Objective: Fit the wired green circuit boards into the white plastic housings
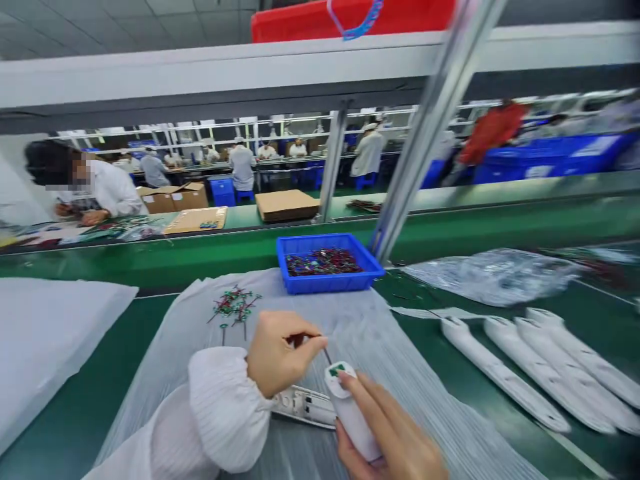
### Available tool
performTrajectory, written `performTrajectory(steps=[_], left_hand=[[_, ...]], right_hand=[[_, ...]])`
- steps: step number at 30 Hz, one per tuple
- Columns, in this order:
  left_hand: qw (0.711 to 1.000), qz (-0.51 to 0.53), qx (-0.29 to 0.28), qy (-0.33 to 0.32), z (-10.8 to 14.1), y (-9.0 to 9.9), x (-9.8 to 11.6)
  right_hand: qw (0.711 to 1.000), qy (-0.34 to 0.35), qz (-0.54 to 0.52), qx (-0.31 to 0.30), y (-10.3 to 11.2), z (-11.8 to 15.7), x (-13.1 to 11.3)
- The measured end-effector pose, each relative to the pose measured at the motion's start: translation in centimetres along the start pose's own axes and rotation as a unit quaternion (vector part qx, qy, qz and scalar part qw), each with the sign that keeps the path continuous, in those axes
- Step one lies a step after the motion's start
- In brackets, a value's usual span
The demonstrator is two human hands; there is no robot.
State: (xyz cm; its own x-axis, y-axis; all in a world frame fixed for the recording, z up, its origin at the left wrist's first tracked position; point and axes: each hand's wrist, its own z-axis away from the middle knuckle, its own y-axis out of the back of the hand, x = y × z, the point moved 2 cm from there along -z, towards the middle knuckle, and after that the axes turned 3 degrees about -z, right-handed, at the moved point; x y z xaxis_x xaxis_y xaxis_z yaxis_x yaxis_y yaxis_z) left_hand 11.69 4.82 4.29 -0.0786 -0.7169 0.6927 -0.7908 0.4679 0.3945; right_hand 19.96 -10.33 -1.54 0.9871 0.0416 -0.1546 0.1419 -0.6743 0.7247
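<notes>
Thin dark wires (327,356) run from the pinched fingers of my left hand (283,350) down to a small green circuit board (338,369). That board sits at the top end of a white plastic housing (354,420), which my right hand (395,427) grips, one fingertip at the board's edge. Behind and below my hands lies an open white shell (307,405) with parts inside, partly hidden by them. A small pile of green boards with red and dark wires (235,305) rests on the white foam sheet (185,327) to the left.
A blue tray (330,283) of wired boards stands at the sheet's back edge, beside a slanted metal post (425,133). Several white housings (505,380) lie at right, near a clear plastic bag (495,273). White foam (55,347) lies left. A person (105,187) works across the bench.
</notes>
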Motion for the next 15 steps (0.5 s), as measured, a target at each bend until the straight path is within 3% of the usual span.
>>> performTrajectory(steps=[8, 9, 11, 13, 15], left_hand=[[0.999, -0.007, -0.035, 0.004, 0.8, 0.2, 0.8], [0.999, -0.028, -0.031, -0.03, 0.9, 0.2, 1.3], [0.981, -0.095, -0.015, -0.166, 1.5, -0.2, 2.6], [0.931, -0.177, 0.003, -0.319, 2.7, -1.1, 3.7], [0.878, -0.258, -0.002, -0.404, 4.2, -2.4, 4.0]], right_hand=[[0.999, -0.031, -0.015, -0.04, 0.6, 0.4, -1.3], [0.998, -0.033, -0.014, -0.044, 0.6, 0.5, -1.3], [0.998, -0.035, -0.014, -0.053, 0.4, 0.7, -1.1], [0.998, -0.039, -0.016, -0.053, 0.1, 1.0, -0.8], [0.998, -0.029, -0.017, -0.055, -0.1, 1.5, -0.3]])
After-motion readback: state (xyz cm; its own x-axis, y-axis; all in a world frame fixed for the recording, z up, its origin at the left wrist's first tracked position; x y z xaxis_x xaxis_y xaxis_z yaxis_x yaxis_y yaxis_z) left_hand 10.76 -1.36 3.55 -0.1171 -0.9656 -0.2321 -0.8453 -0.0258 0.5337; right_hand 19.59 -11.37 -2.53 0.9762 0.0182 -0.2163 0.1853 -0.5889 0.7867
